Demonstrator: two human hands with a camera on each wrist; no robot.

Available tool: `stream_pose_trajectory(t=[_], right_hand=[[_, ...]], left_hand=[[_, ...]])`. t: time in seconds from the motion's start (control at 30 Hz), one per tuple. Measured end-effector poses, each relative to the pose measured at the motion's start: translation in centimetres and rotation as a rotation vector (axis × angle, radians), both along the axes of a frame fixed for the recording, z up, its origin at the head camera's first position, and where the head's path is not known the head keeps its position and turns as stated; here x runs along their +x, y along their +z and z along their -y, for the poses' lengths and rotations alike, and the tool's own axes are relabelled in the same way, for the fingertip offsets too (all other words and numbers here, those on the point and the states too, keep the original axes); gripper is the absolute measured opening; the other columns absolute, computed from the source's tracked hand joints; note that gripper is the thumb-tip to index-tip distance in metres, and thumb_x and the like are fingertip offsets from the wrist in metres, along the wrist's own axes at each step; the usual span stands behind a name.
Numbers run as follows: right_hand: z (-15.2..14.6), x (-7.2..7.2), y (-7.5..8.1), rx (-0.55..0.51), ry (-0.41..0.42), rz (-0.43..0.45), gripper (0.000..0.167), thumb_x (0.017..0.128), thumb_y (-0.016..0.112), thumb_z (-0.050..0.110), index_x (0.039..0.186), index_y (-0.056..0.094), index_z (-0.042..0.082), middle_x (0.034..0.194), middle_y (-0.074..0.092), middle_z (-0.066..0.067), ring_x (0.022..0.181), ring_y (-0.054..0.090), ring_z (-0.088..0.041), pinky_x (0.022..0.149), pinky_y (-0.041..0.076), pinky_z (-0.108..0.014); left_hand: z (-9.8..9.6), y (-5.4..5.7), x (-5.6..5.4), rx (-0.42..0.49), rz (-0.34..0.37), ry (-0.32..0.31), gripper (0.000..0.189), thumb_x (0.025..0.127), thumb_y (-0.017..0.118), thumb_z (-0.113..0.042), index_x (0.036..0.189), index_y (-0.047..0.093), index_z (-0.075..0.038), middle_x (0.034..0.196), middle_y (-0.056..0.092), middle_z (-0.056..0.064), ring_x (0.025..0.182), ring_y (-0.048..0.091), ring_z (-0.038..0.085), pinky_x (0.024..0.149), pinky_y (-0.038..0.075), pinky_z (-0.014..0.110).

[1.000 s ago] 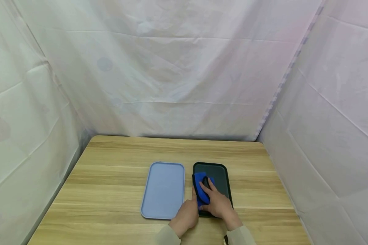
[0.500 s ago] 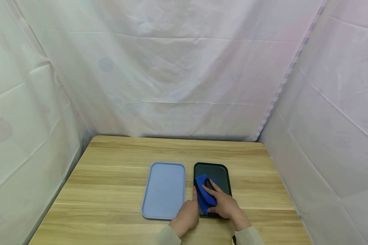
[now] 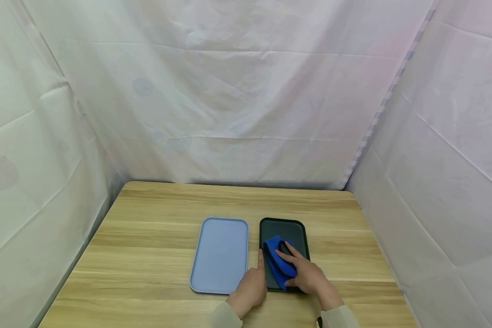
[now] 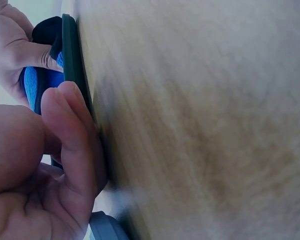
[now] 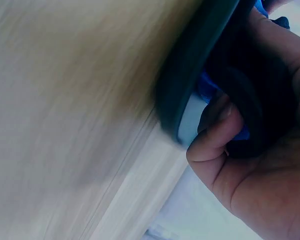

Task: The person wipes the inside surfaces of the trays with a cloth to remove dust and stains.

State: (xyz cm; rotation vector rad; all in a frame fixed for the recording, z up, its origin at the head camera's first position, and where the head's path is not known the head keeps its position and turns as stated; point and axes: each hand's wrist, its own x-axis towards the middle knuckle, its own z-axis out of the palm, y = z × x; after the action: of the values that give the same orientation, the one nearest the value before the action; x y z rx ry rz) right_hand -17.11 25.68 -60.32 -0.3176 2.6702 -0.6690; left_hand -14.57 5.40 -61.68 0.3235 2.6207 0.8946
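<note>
A folded blue cloth with black edging (image 3: 279, 264) lies bunched on the dark green tray (image 3: 299, 230). My right hand (image 3: 309, 275) grips the cloth from the right, fingers spread over its top and thumb at its near end; in the right wrist view the thumb (image 5: 217, 137) curls against the dark folds. At the tray's near left corner is my left hand (image 3: 251, 287), holding the tray by its edge. Its index finger lies straight along the left rim, and in the left wrist view its other fingers (image 4: 72, 130) bend with their tips at the tray's side.
A light blue tray (image 3: 220, 255) lies just left of the dark green one, close to my left hand. Both rest on a wood-grain table (image 3: 147, 255). Pale fabric sheets (image 3: 246, 100) hang behind the table and along both sides.
My right hand has slid the cloth to the right and nearer to me across the dark green tray, away from its left rim. My left hand and both trays have hardly moved.
</note>
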Motion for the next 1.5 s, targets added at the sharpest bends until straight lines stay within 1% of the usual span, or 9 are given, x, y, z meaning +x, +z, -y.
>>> stream_pose_trajectory(t=[0.23, 0.47, 0.63, 0.73, 0.9, 1.03, 1.23, 1.5], right_hand=[[-1.3, 0.2, 0.1, 0.028, -0.039, 0.010, 0.092, 0.075, 0.093, 0.019, 0.153, 0.050, 0.042, 0.174, 0.022, -0.001, 0.142, 0.049, -0.047, 0.097, 0.051, -0.064], [-2.3, 0.3, 0.1, 0.036, -0.055, 0.021, 0.093, 0.076, 0.092, 0.021, 0.154, 0.048, 0.042, 0.174, 0.020, -0.002, 0.141, 0.048, -0.048, 0.098, 0.049, -0.067], [-2.6, 0.2, -0.2, 0.019, -0.059, 0.010, 0.093, 0.076, 0.092, 0.023, 0.156, 0.046, 0.039, 0.174, 0.019, -0.005, 0.142, 0.048, -0.049, 0.097, 0.050, -0.066], [-2.8, 0.0, -0.4, 0.012, -0.068, 0.002, 0.093, 0.077, 0.091, 0.026, 0.156, 0.046, 0.038, 0.174, 0.021, -0.006, 0.141, 0.048, -0.050, 0.097, 0.050, -0.067], [-2.8, -0.4, -0.5, 0.017, -0.090, 0.006, 0.093, 0.078, 0.090, 0.028, 0.157, 0.044, 0.040, 0.174, 0.021, -0.006, 0.142, 0.047, -0.050, 0.100, 0.048, -0.068], [-2.7, -0.9, -0.5, 0.010, -0.093, 0.002, 0.093, 0.078, 0.091, 0.025, 0.157, 0.045, 0.037, 0.174, 0.021, -0.006, 0.142, 0.046, -0.050, 0.102, 0.047, -0.068], [-2.7, -1.9, -0.5, 0.016, -0.092, 0.003, 0.093, 0.077, 0.091, 0.024, 0.157, 0.045, 0.036, 0.174, 0.021, -0.008, 0.146, 0.042, -0.050, 0.103, 0.047, -0.066], [-2.7, -3.4, -0.7, 0.027, -0.096, 0.003, 0.094, 0.079, 0.090, 0.024, 0.158, 0.043, 0.036, 0.174, 0.020, -0.009, 0.146, 0.040, -0.051, 0.105, 0.047, -0.065]], left_hand=[[-0.2, -0.2, -0.1, -0.038, 0.005, 0.007, 0.094, 0.092, 0.069, 0.001, 0.165, 0.010, 0.000, 0.061, 0.054, 0.004, 0.054, 0.051, 0.016, 0.052, 0.047, 0.031], [-0.2, -0.2, 0.0, -0.022, -0.006, 0.013, 0.098, 0.088, 0.071, 0.004, 0.165, 0.010, 0.001, 0.060, 0.055, 0.005, 0.052, 0.052, 0.016, 0.051, 0.047, 0.029], [-0.2, -0.3, 0.0, -0.012, -0.017, -0.002, 0.095, 0.091, 0.069, 0.002, 0.165, 0.010, 0.002, 0.057, 0.053, 0.003, 0.049, 0.050, 0.014, 0.049, 0.045, 0.028], [-0.1, -0.3, 0.0, -0.007, -0.025, -0.009, 0.093, 0.092, 0.068, 0.001, 0.165, 0.010, 0.002, 0.057, 0.053, 0.003, 0.048, 0.050, 0.014, 0.049, 0.046, 0.027], [0.0, -0.4, 0.0, -0.005, -0.030, -0.010, 0.094, 0.091, 0.069, 0.001, 0.165, 0.010, 0.003, 0.057, 0.054, 0.002, 0.048, 0.050, 0.013, 0.050, 0.045, 0.027], [0.0, -0.3, 0.1, 0.006, -0.017, -0.004, 0.095, 0.091, 0.069, 0.002, 0.165, 0.009, 0.002, 0.056, 0.054, 0.001, 0.047, 0.050, 0.013, 0.048, 0.044, 0.027], [0.0, -0.1, 0.0, 0.022, 0.006, 0.004, 0.099, 0.088, 0.070, 0.005, 0.165, 0.008, 0.003, 0.057, 0.055, 0.002, 0.047, 0.051, 0.013, 0.046, 0.044, 0.027], [0.0, -0.1, 0.0, 0.010, 0.000, 0.003, 0.099, 0.087, 0.071, 0.004, 0.164, 0.009, 0.004, 0.057, 0.055, 0.002, 0.049, 0.052, 0.013, 0.049, 0.045, 0.027]])
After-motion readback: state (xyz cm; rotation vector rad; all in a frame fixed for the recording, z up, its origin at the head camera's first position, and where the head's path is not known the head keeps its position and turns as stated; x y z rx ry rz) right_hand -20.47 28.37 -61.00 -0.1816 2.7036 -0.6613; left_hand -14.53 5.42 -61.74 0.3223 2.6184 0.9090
